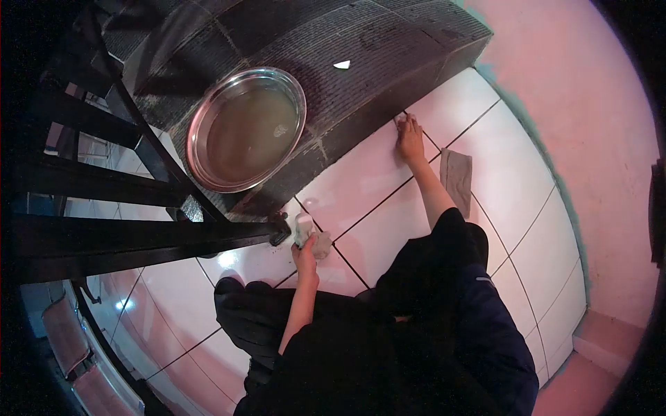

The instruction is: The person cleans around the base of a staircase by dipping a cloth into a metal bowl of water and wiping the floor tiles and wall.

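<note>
"What is the basin (195, 156) made of?"
"Shiny metal, with a smooth, polished rim."
"And the dark step (374, 83) under it?"
"Rough and finely ribbed, mostly dull."
"The floor tiles (374, 197)?"
"Smooth and glossy; they throw back bright spots of light."
"What about the pale rag (321, 246)?"
"Soft, crumpled cloth. The grey-brown piece (456, 182) looks like matt cloth too, lying flatter."
"The black railing (139, 243)?"
"Smooth, with a slight sheen; I can't tell if it's metal or painted wood."
</note>
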A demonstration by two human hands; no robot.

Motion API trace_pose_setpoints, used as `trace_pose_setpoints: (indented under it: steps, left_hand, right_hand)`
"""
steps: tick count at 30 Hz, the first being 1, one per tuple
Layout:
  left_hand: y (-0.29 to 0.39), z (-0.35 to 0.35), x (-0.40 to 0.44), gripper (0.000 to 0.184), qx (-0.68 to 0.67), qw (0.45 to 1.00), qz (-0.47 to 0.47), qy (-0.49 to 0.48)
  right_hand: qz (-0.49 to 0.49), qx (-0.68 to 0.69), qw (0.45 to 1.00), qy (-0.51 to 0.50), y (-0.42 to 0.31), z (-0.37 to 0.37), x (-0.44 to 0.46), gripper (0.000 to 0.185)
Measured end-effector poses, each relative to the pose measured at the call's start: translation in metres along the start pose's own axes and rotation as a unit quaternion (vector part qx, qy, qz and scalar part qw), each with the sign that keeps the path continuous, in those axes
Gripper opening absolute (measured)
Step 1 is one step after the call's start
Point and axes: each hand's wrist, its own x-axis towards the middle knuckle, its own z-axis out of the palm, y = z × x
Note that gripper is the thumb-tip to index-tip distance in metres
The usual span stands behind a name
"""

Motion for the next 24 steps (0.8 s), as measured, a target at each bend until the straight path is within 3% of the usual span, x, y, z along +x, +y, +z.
trace_pose_setpoints:
  steps: [4,5,7,10,11,13,14,16,20,22,24]
  left_hand:
    - [-0.003,0.002,0.004,0.058,-0.015,1.000,0.015,-0.023]
    - [-0.003,0.003,0.005,0.058,-0.019,0.999,0.015,-0.027]
    - [-0.004,0.001,0.007,0.058,-0.007,0.999,0.025,-0.038]
    - [-0.008,-0.003,0.012,0.058,-0.027,0.999,0.026,-0.039]
    - [-0.009,-0.004,0.013,0.058,-0.027,0.999,0.028,-0.038]
    - [-0.010,-0.005,0.018,0.057,-0.061,0.997,0.034,-0.026]
    - [-0.015,-0.007,0.025,0.057,-0.060,0.997,0.035,-0.025]
    - [-0.025,-0.012,0.038,0.049,-0.010,0.993,0.114,0.037]
    - [-0.028,-0.023,0.039,0.050,-0.050,0.993,0.104,0.002]
    - [-0.027,-0.023,0.033,0.050,-0.040,0.996,0.079,0.009]
    - [-0.028,-0.025,0.032,0.050,-0.031,0.998,0.056,0.020]
  right_hand:
    - [-0.050,0.217,0.973,-0.065,-0.004,-0.004,-0.009,0.047]
    - [-0.078,0.165,0.983,-0.011,-0.016,-0.001,-0.018,0.057]
    - [-0.149,0.121,0.981,0.017,-0.045,-0.015,-0.032,0.058]
    - [-0.139,0.163,0.977,-0.019,-0.101,-0.006,-0.074,0.046]
    - [-0.101,0.198,0.966,-0.135,-0.123,-0.033,-0.076,0.045]
    - [-0.113,0.226,0.958,-0.132,-0.157,-0.033,-0.102,0.042]
    - [-0.128,0.201,0.953,-0.188,-0.175,-0.049,-0.110,0.042]
    - [-0.147,0.282,0.932,-0.171,-0.196,-0.052,-0.138,0.042]
    - [-0.203,0.267,0.918,-0.210,-0.205,-0.078,-0.159,0.042]
    - [-0.320,0.274,0.883,-0.207,-0.183,-0.082,-0.144,0.044]
    - [-0.323,0.252,0.886,-0.216,-0.158,-0.079,-0.115,0.045]
